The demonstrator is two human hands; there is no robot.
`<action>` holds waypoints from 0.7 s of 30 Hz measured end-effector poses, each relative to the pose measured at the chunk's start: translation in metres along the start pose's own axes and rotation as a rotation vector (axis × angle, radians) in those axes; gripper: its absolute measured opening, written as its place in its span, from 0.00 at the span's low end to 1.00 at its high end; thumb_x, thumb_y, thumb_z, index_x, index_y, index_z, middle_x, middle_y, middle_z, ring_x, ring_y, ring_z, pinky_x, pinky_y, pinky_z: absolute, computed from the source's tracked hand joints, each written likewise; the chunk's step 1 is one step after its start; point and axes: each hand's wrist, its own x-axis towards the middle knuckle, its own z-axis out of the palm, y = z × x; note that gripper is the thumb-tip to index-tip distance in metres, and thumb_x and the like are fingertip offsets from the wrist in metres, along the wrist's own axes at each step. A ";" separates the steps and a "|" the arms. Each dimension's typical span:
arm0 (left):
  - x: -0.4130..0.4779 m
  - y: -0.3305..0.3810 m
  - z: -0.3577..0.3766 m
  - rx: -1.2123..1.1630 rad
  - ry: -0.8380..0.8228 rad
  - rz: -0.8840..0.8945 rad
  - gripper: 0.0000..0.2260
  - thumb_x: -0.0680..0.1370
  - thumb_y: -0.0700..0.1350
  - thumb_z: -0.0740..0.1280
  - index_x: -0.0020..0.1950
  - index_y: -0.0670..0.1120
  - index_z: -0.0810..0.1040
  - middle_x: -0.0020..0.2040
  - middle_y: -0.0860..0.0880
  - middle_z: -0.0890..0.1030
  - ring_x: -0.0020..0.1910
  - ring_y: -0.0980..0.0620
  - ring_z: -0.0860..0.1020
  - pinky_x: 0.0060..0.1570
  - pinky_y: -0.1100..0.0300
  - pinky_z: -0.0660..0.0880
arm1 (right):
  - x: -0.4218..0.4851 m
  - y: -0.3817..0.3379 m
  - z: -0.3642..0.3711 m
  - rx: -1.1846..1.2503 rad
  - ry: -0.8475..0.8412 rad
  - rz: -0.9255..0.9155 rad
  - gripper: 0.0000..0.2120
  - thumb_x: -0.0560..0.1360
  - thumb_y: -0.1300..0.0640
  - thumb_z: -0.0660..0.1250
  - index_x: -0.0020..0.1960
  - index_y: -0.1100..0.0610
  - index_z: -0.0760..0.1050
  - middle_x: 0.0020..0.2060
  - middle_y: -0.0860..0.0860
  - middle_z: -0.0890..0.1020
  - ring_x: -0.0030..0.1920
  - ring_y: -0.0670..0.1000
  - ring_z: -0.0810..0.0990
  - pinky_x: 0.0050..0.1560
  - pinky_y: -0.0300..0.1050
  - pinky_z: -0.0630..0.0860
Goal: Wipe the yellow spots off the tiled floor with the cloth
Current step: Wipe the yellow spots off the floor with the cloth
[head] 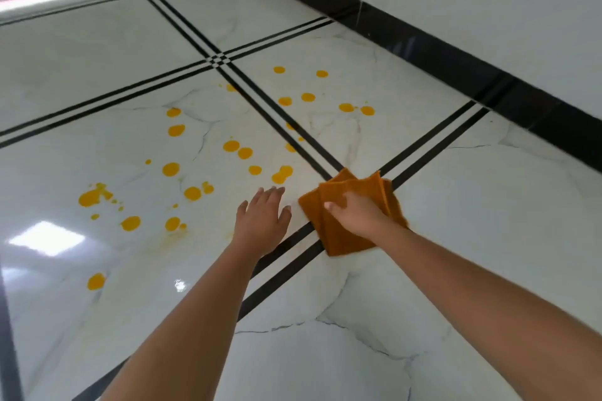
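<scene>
Right hand [355,213]: pressed flat on folded orange cloth [338,234], at the black tile lines. Left hand [262,216]: open, empty, apparently resting on floor [456,238]. Yellow spots [192,172]: mostly unwiped, left of cloth. Risk: broad strokes smear wet spots; left palm may slip on gloss.

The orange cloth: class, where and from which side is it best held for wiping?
Press a flat palm from above on the middle of the orange cloth, as the right hand does; it lies folded flat on the floor, leaving little edge to pinch.

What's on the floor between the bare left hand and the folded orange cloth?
Only bare white tile separates the left hand from the folded orange cloth, head view.
</scene>
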 end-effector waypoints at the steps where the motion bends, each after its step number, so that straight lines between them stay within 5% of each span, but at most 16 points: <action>1: -0.006 -0.013 0.004 0.009 0.014 -0.025 0.22 0.81 0.53 0.49 0.75 0.50 0.55 0.76 0.49 0.57 0.75 0.49 0.51 0.72 0.48 0.50 | 0.008 0.004 0.013 0.021 0.046 0.101 0.33 0.77 0.37 0.52 0.75 0.56 0.55 0.72 0.60 0.62 0.71 0.62 0.60 0.67 0.61 0.63; 3: -0.015 -0.040 0.010 0.028 0.039 -0.072 0.23 0.81 0.53 0.48 0.76 0.50 0.53 0.77 0.50 0.54 0.76 0.50 0.48 0.72 0.49 0.47 | 0.026 0.007 0.031 0.029 0.100 0.238 0.39 0.76 0.34 0.49 0.76 0.54 0.39 0.76 0.60 0.43 0.75 0.63 0.41 0.72 0.64 0.46; 5: -0.026 -0.063 0.015 0.066 0.052 -0.107 0.24 0.81 0.56 0.45 0.76 0.51 0.52 0.77 0.51 0.52 0.76 0.51 0.46 0.72 0.50 0.45 | 0.037 0.003 0.045 -0.044 0.136 0.261 0.42 0.74 0.30 0.46 0.75 0.53 0.32 0.74 0.59 0.34 0.73 0.63 0.32 0.70 0.64 0.37; 8: -0.041 -0.086 0.021 0.103 0.092 -0.131 0.33 0.74 0.61 0.34 0.76 0.51 0.50 0.77 0.51 0.50 0.76 0.51 0.44 0.72 0.51 0.42 | 0.043 -0.011 0.070 -0.186 0.270 0.119 0.40 0.73 0.30 0.42 0.75 0.50 0.33 0.75 0.59 0.35 0.73 0.64 0.32 0.70 0.64 0.34; 13: -0.062 -0.108 0.031 0.136 0.135 -0.170 0.32 0.74 0.59 0.35 0.76 0.51 0.49 0.77 0.52 0.50 0.76 0.51 0.44 0.71 0.52 0.40 | 0.012 0.009 0.107 -0.541 0.279 -0.540 0.34 0.72 0.29 0.34 0.75 0.41 0.40 0.75 0.51 0.44 0.76 0.59 0.43 0.71 0.59 0.40; 15: -0.069 -0.113 0.034 0.128 0.147 -0.197 0.31 0.75 0.59 0.36 0.76 0.51 0.49 0.77 0.51 0.50 0.76 0.50 0.45 0.71 0.51 0.42 | 0.025 0.012 0.094 -0.547 0.277 -0.489 0.33 0.71 0.28 0.34 0.74 0.38 0.39 0.76 0.50 0.43 0.76 0.57 0.43 0.71 0.58 0.42; 18: -0.073 -0.115 0.036 0.095 0.153 -0.251 0.33 0.73 0.60 0.35 0.77 0.51 0.49 0.77 0.52 0.49 0.76 0.51 0.44 0.72 0.51 0.41 | 0.043 -0.023 0.092 -0.383 0.321 -0.163 0.31 0.75 0.32 0.39 0.74 0.40 0.38 0.77 0.52 0.42 0.75 0.59 0.39 0.71 0.63 0.39; 19: -0.073 -0.116 0.035 0.086 0.157 -0.267 0.33 0.73 0.60 0.35 0.77 0.51 0.48 0.77 0.51 0.49 0.76 0.50 0.44 0.72 0.51 0.41 | 0.040 -0.037 0.102 -0.398 0.305 -0.174 0.30 0.76 0.33 0.39 0.74 0.40 0.38 0.76 0.53 0.41 0.75 0.60 0.38 0.71 0.64 0.38; 21: -0.074 -0.118 0.032 0.086 0.166 -0.278 0.34 0.73 0.61 0.35 0.77 0.50 0.49 0.77 0.51 0.50 0.76 0.50 0.45 0.72 0.50 0.42 | 0.020 -0.046 0.125 -0.512 0.243 -0.474 0.28 0.76 0.34 0.38 0.73 0.38 0.36 0.76 0.52 0.41 0.75 0.59 0.37 0.71 0.64 0.39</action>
